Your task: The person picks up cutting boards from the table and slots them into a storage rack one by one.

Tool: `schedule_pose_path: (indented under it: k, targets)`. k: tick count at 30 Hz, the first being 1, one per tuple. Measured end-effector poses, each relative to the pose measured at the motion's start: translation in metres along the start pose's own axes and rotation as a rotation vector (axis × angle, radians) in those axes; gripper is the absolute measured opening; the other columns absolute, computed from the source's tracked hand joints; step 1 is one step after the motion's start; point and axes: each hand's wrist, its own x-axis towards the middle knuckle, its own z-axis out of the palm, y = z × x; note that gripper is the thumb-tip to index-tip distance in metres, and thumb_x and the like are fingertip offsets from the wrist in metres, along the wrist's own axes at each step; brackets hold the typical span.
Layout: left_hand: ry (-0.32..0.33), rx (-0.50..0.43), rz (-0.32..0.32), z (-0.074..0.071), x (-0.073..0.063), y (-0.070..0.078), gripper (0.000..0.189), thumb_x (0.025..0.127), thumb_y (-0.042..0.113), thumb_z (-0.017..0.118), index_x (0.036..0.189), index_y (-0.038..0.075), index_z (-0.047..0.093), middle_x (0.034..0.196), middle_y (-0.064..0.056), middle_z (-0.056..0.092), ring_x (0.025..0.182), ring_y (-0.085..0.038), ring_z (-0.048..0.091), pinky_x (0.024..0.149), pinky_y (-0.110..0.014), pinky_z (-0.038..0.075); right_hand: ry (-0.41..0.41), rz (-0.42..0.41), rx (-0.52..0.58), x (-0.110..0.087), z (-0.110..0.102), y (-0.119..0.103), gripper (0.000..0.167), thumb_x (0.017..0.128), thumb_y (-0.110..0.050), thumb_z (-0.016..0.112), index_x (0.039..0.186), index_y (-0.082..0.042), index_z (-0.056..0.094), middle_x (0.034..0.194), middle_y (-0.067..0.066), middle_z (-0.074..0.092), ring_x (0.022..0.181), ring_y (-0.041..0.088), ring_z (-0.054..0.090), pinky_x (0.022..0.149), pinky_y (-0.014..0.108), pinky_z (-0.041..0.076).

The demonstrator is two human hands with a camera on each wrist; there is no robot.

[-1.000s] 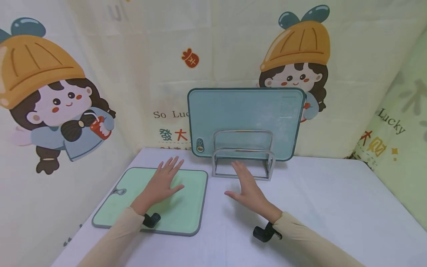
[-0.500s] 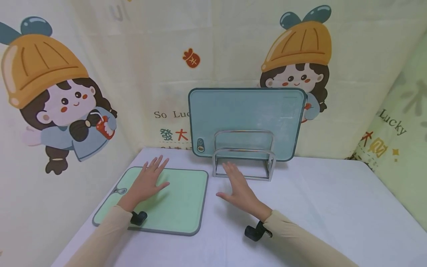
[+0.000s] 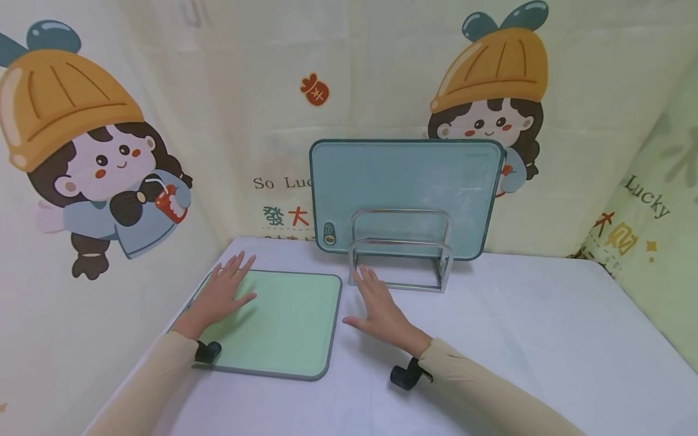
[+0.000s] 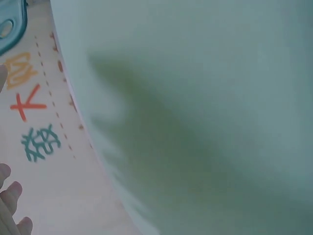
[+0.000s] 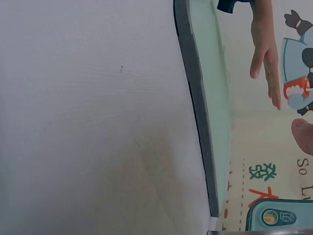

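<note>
A light green cutting board (image 3: 289,327) with a grey rim lies flat on the left of the white-covered table. Above its left part hovers my left hand (image 3: 218,297), fingers straight and spread, casting a shadow on the board in the left wrist view. My right hand (image 3: 378,312) hangs over the table just right of that board, fingers extended and thumb apart, holding nothing. Behind it a chrome wire rack (image 3: 400,243) holds a blue-green cutting board (image 3: 398,175) upright on its long edge. The left hand covers the green board's left corner.
A cream cloth wall (image 3: 272,72) with cartoon prints and lettering stands behind the table and along its left side. White tablecloth (image 3: 534,327) stretches to the right of the rack. Each wrist wears a small black camera (image 3: 405,376).
Both hands have moved left, the left hand farther, toward the green board's left edge. The boards and rack have stayed in place; the head view has shifted slightly.
</note>
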Motion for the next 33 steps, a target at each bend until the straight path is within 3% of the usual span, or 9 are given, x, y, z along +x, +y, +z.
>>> schedule_pose_path:
  k: [11,20,33]
  targets:
    - [-0.014,-0.015,-0.04,0.003,-0.017,-0.026,0.084,0.085,0.038,0.065,0.149,0.007,0.021,0.152,-0.028,0.02,0.138,-0.047,0.02,0.11,-0.068,0.014,-0.07,-0.025,-0.058,0.008,0.012,-0.002,0.093,0.08,-0.042,0.071,0.15,-0.008,0.019,0.156,0.021,0.016,0.145,0.037,0.011,0.114,0.059,0.019]
    - [-0.056,-0.031,-0.066,0.0,-0.024,-0.035,0.083,0.086,0.039,0.063,0.149,0.005,0.021,0.151,-0.03,0.02,0.137,-0.05,0.02,0.109,-0.069,0.013,-0.156,-0.04,-0.112,0.012,0.019,-0.005,0.093,0.082,-0.046,0.068,0.15,-0.008,0.017,0.157,0.02,0.012,0.145,0.039,0.01,0.115,0.059,0.017]
    - [-0.139,-0.066,-0.124,0.002,-0.032,-0.049,0.08,0.089,0.042,0.059,0.147,0.001,0.022,0.148,-0.033,0.024,0.134,-0.053,0.022,0.107,-0.07,0.016,-0.237,-0.02,-0.062,0.012,0.028,-0.006,0.086,0.085,-0.044,0.065,0.149,-0.006,0.022,0.156,0.022,0.012,0.145,0.04,0.009,0.115,0.06,0.016]
